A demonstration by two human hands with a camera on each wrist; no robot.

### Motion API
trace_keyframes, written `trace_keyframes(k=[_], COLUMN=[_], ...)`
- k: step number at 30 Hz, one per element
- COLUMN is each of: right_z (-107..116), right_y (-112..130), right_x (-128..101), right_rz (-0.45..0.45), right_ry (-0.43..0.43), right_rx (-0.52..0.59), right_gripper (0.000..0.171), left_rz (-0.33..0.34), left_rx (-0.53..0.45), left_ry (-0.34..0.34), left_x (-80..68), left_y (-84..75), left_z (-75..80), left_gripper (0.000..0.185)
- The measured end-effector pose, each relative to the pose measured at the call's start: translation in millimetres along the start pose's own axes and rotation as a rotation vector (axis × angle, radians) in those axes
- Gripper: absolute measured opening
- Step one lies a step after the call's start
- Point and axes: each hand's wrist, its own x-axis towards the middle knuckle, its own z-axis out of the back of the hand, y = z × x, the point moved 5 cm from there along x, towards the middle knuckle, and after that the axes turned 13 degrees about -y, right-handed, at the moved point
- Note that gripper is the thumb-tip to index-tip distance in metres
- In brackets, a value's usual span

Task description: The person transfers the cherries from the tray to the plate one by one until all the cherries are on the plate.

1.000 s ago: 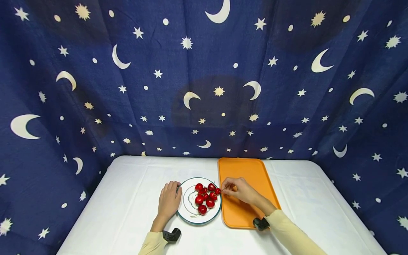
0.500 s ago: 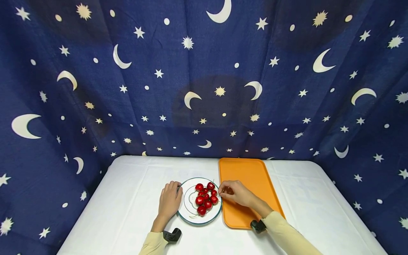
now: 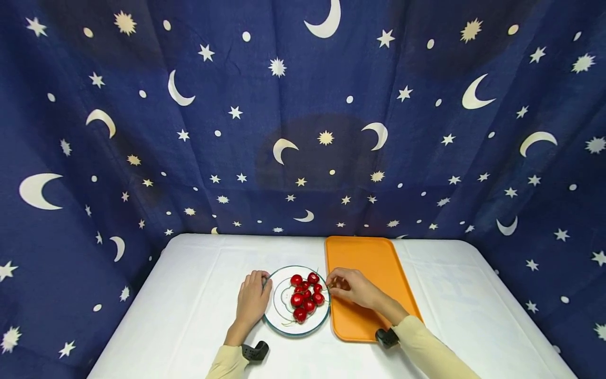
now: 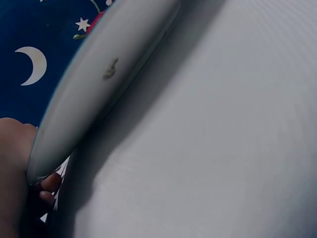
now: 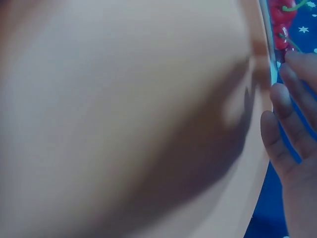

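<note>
A white plate point(image 3: 278, 311) with a dark green-blue rim stands in the middle of the table and bears several red cherries point(image 3: 296, 299) with green stems. At its left edge my left hand point(image 3: 252, 297) grips the rim; in the left wrist view the plate's underside point(image 4: 84, 99) shows, with fingertips point(image 4: 49, 182) below it. My right hand point(image 3: 357, 288) is at the plate's right edge, thumb and forefinger pinching the stem of a small cherry point(image 3: 317, 288) that lies among the others. In the right wrist view the remaining fingers point(image 5: 270, 131) are spread loosely, and the pinch itself is partly hidden.
An orange tray point(image 3: 366, 258) lies right beside the plate, under my right hand and forearm. A white cloth covers the table point(image 3: 203, 295). Behind it hangs a dark blue curtain point(image 3: 303, 105) with moons and stars.
The small cherry has moved slightly left and down from the plate's right edge to the others, my right hand shifting a little with it. A nearby cherry shifted slightly. The left hand stays put.
</note>
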Motion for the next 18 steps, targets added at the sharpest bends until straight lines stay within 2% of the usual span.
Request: trace_keyframes(k=[4,8,13,15,18], right_z=[5.5,12.7,23.1,27.6,33.6], right_y=[-1.6,-3.4,-3.6,-3.2,-2.5], right_x=[-1.0,0.2,3.1,3.7,3.8], right_rz=[0.000,0.004,-0.012,-0.015,-0.021], right_ry=[-0.030,-0.098,-0.190,-0.229,-0.278], right_rx=[-0.013,-0.075,-0.132,-0.148,-0.197], right_gripper=[0.009,0.006,0.006,0.012,0.032], left_rz=[0.030,0.046,0.022,0.001,-0.036], left_rx=[-0.077,-0.173,-0.231,-0.230,-0.200], left_ry=[-0.018,-0.043,-0.077,-0.081,-0.058], left_x=[3.7,9.7,14.3,15.5,17.2], left_y=[0.1,-2.2,-8.1,-11.4,-17.5], left_z=[2.0,6.5,11.9,12.4,11.1], left_gripper=[0.027,0.029,0.033,0.034,0.040])
